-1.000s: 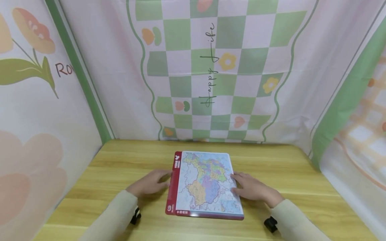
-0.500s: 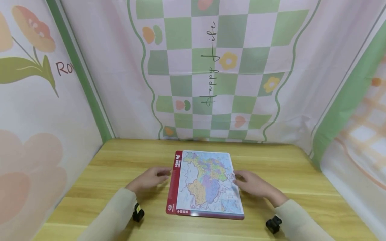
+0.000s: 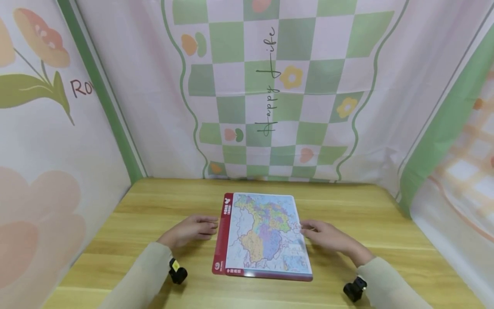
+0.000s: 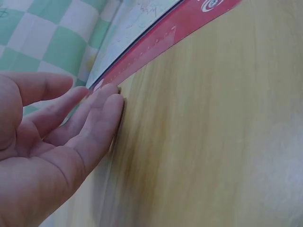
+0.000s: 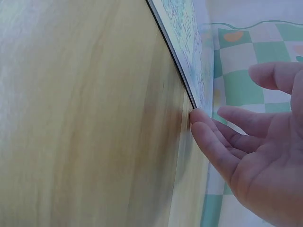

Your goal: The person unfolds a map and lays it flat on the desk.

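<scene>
Wood-grain yellow is what I see under everything: the surface [image 3: 366,223] carries one map board [image 3: 264,234], lying flat near its middle, its red strip [image 3: 221,240] along the left side. No container shows in my feeds (nothing holds anything here). My left hand [image 3: 191,229] lies on the surface just beside the red strip, its fingers [image 4: 97,118] straight and released, their tips at the board's left edge in the left wrist view. My right hand [image 3: 328,237] lies at the opposite edge, fingers [image 5: 208,137] extended and relaxed, tips touching the board's rim. Neither hand grasps the board. A checked green-and-white cloth [image 3: 278,86] hangs behind.
</scene>
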### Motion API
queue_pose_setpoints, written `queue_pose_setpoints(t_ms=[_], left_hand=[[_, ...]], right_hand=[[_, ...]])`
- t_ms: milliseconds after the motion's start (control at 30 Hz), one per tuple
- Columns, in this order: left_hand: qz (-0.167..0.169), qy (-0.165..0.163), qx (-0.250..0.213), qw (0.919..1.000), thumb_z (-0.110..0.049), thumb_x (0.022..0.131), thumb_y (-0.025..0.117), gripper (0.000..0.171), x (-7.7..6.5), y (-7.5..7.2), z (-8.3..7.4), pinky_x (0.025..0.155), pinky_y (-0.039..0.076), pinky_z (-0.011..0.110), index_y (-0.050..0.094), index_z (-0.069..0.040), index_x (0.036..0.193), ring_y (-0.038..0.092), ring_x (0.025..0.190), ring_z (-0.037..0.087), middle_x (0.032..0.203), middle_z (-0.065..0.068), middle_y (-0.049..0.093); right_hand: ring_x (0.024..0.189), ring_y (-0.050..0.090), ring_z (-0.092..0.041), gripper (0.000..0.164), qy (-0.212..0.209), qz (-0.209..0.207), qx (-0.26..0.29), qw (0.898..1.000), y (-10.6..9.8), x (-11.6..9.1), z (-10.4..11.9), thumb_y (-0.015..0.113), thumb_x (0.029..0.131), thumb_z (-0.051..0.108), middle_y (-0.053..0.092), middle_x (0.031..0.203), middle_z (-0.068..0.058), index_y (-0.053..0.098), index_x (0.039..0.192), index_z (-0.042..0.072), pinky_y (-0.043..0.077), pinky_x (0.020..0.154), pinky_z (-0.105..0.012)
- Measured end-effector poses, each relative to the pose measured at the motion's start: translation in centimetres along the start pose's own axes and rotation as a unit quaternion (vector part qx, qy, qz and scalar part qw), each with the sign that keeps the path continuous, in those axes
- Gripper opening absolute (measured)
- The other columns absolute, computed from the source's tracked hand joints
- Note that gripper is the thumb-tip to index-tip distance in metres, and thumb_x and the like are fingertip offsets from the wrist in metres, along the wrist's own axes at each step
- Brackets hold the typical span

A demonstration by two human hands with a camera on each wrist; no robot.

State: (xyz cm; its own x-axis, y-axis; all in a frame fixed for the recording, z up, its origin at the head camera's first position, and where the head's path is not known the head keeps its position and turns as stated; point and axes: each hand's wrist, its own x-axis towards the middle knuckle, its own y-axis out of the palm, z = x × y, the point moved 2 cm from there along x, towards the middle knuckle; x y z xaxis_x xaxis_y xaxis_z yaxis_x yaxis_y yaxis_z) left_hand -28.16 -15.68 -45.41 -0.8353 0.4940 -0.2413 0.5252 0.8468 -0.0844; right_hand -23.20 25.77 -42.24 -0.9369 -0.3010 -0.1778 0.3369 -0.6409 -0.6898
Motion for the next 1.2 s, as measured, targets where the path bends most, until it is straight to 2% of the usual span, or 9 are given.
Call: queue_pose_setpoints(t_ms=[267,567,800,967,1200], left_hand=[[-0.024,-0.015,-0.035,0.9990,-0.015,0.104,0.054,0.044,0.5,0.3,0.2,0.096,0.053,0.040,0.048,0.011,0.139,0.063,0.115,0.030,0.130,0.020,0.062],[-0.056,-0.031,-0.027,0.9976,-0.016,0.103,0.058,0.043,0.9,1.0,-0.1,0.094,0.055,0.038,0.051,0.010,0.137,0.066,0.107,0.026,0.117,0.015,0.068],[-0.076,-0.043,-0.043,0.9952,-0.014,0.103,0.057,0.044,0.8,1.4,-0.3,0.093,0.055,0.038,0.050,0.009,0.139,0.067,0.105,0.026,0.117,0.017,0.067],[-0.082,-0.044,-0.054,0.9941,-0.011,0.102,0.057,0.041,1.0,1.3,-0.1,0.092,0.056,0.038,0.052,0.007,0.138,0.067,0.103,0.025,0.117,0.017,0.067],[-0.089,-0.048,-0.061,0.9930,-0.011,0.102,0.056,0.041,1.1,1.3,0.1,0.091,0.056,0.038,0.051,0.005,0.139,0.066,0.105,0.026,0.121,0.018,0.064]], right_hand=[[0.131,0.047,-0.045,0.053,0.005,0.007,0.012,1.000,0.1,-0.1,0.3,0.051,0.105,0.032,0.054,0.139,-0.025,0.048,0.143,-0.005,0.043,0.104,-0.058],[0.132,0.046,-0.044,0.052,-0.007,0.015,0.018,1.000,0.1,0.1,0.2,0.050,0.106,0.030,0.052,0.142,-0.026,0.047,0.145,-0.004,0.041,0.105,-0.058],[0.133,0.045,-0.045,0.052,-0.002,0.016,0.027,1.000,0.1,0.0,0.5,0.050,0.106,0.030,0.050,0.143,-0.027,0.047,0.145,-0.005,0.042,0.105,-0.058],[0.127,0.050,-0.043,0.050,-0.002,0.004,0.026,1.000,0.3,0.1,0.5,0.052,0.105,0.028,0.055,0.137,-0.026,0.050,0.143,-0.004,0.047,0.100,-0.055],[0.111,0.058,-0.031,0.044,-0.008,-0.022,0.014,1.000,0.3,0.2,0.5,0.056,0.103,0.025,0.063,0.123,-0.014,0.057,0.137,-0.003,0.054,0.087,-0.043]])
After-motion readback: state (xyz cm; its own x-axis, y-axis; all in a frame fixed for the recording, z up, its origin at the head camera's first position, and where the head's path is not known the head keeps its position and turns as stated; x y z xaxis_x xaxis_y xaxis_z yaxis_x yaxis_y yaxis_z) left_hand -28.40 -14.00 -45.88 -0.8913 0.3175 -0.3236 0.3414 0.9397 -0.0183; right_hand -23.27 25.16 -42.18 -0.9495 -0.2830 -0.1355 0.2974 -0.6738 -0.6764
